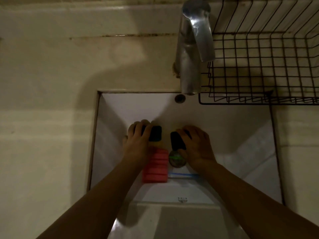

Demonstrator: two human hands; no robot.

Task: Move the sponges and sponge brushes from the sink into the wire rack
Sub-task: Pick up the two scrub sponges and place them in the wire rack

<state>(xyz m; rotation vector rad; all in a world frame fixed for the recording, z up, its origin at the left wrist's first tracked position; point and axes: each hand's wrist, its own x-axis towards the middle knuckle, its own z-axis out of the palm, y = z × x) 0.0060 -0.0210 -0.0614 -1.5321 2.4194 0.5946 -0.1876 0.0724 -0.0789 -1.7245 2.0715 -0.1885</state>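
Note:
Both of my hands are down in the white sink [224, 128]. My left hand [138, 142] covers a dark-topped sponge [155, 133] with a yellowish underside, fingers curled over it. My right hand [198, 144] grips a second dark sponge [177, 141], held tilted. A ribbed pink sponge [156, 167] lies in the basin under my left wrist. A thin white and blue handle [183, 175] lies flat beside it, partly under my right wrist. The black wire rack [262, 66] stands on the counter at the upper right, with nothing in it.
A metal tap [191, 49] rises between the sink and the rack, its spout over the basin's back edge. The round drain [177, 159] sits between my hands. An overflow hole [179, 98] is in the back wall. Beige counter [51, 118] spreads to the left.

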